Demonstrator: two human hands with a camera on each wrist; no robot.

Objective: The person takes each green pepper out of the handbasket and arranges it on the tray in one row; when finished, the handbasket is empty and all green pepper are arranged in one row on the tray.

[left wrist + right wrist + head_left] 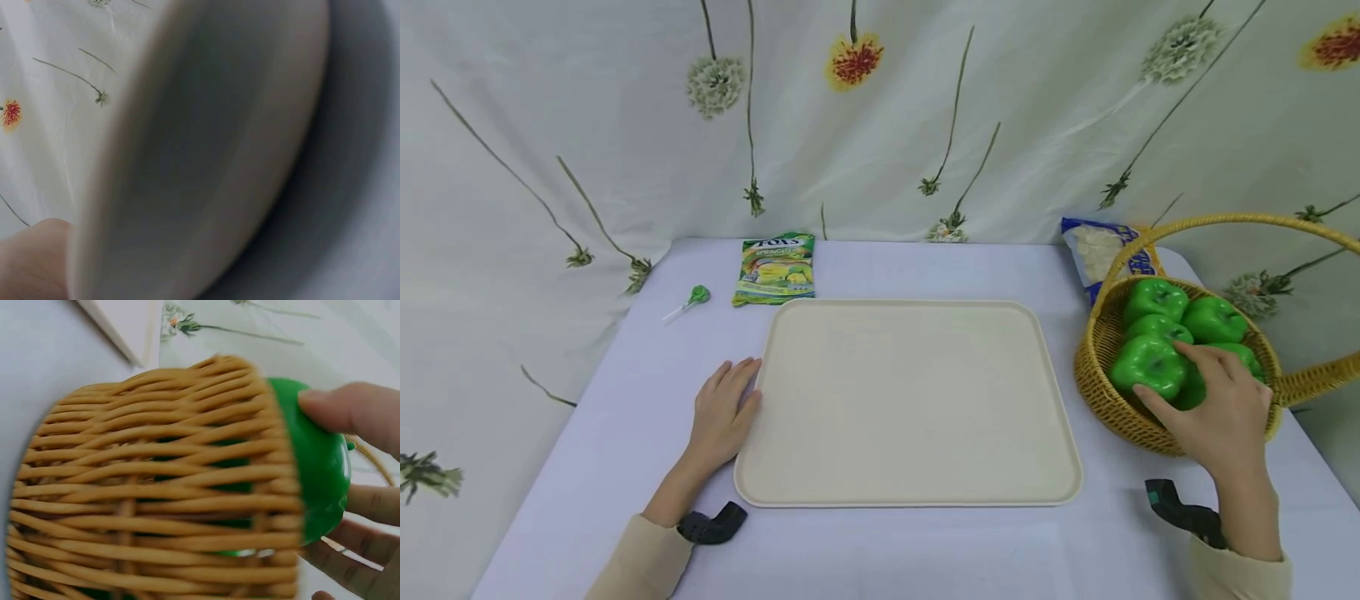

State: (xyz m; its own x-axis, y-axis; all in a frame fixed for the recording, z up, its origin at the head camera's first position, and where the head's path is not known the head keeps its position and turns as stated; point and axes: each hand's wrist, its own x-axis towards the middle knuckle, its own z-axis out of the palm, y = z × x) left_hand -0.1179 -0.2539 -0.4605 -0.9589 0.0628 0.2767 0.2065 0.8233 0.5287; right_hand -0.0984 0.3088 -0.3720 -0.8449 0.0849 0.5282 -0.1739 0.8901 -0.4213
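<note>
My right hand [1221,408] reaches into a wicker basket [1101,400] at the right. Its thumb and fingers pinch a green bell pepper [1150,367] on the near left side of the heap. In the right wrist view the thumb presses on this pepper [322,469] above the woven rim, with other fingers round its far side. Several more green bell peppers [1213,321] lie in the basket. My left hand [722,412] rests, fingers extended, at the left edge of a cream tray [910,400]. The left wrist view shows the tray's rim [112,162] blurred and close.
Behind the tray lies a green candy bag [775,268], with a green lollipop [698,294] to its left. A blue and clear packet [1101,250] leans behind the basket. The basket's tall handle [1232,219] arches above the peppers. A flowered cloth [880,150] hangs behind the table.
</note>
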